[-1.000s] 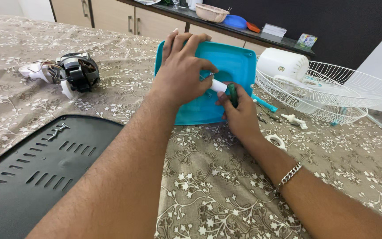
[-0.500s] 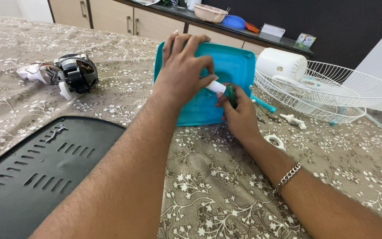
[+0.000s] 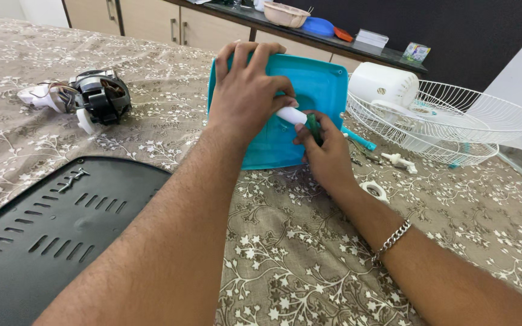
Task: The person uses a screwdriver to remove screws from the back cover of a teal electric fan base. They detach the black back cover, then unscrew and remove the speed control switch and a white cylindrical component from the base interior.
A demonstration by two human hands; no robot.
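Observation:
A turquoise plastic cover (image 3: 318, 87) lies on the patterned tablecloth, tilted up at its far edge. My left hand (image 3: 247, 90) rests on it, fingers over the far rim, thumb and forefinger pinching the white end of a small tool (image 3: 290, 114). My right hand (image 3: 327, 151) grips the green handle (image 3: 313, 128) of that same tool, a small screwdriver, pressed against the cover. A chain bracelet (image 3: 391, 240) sits on my right wrist.
A black vented panel (image 3: 49, 229) lies at the lower left. A fan motor (image 3: 95, 96) sits at the left. White wire fan guards (image 3: 472, 124) with a white housing (image 3: 382, 84) stand at the right. Small white parts (image 3: 374, 190) and a turquoise rod (image 3: 357, 139) lie nearby.
Both hands stay on the tool and cover; my left thumb has shifted slightly along the white end. The view has dipped a little.

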